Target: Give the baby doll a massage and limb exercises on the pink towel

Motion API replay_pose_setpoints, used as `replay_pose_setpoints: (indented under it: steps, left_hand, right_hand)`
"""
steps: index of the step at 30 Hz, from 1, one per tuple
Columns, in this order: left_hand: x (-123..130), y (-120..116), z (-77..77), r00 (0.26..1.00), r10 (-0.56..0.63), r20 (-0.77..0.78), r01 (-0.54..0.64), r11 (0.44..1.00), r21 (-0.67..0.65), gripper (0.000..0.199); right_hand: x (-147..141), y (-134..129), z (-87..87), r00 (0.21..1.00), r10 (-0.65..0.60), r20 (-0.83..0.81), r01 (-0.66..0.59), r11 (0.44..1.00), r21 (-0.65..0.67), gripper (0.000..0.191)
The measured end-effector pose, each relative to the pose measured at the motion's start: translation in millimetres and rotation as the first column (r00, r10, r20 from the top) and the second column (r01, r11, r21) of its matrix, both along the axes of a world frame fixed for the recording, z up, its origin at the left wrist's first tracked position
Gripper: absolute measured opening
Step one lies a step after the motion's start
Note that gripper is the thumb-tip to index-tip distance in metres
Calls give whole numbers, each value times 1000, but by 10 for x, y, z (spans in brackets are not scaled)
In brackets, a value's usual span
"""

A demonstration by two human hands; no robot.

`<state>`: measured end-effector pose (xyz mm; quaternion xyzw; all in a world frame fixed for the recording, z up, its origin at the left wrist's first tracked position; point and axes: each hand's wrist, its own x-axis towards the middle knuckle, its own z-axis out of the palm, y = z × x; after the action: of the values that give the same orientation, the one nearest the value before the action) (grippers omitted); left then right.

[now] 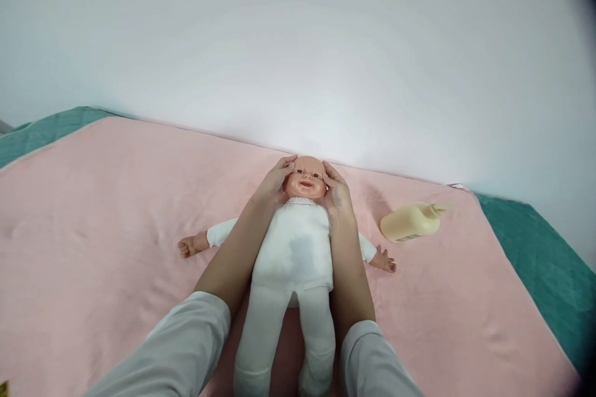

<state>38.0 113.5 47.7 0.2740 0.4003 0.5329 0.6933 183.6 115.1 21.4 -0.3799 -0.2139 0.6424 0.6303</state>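
Observation:
A baby doll (pixel 294 248) lies on its back, its head toward the wall and its legs toward me. Its body is white cloth with a greyish patch on the front. The head and hands look like smooth plastic, and both arms stretch out sideways. My left hand (pixel 278 178) cups the left side of the doll's head, thumb near its brow. On the other side my right hand (pixel 337 187) cups the head the same way, thumb by the temple. Between them the hands hold the head; the fingers behind it are partly hidden.
A pale yellow pump bottle (pixel 410 222) stands to the right of the doll. Under everything is a pink blanket (pixel 116 229), with a green quilted cover (pixel 526 242) showing at its sides. A white wall (pixel 298 56) rises just behind the doll's head.

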Motion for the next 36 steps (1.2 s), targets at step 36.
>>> replay_pose_setpoints:
  steps: [36]
  left_hand:
    - [2,-49,19,998,-13,-64,19,995,94,31]
  right_hand:
    - [-81,-64,85,996,-77,48,78,997,-14,35]
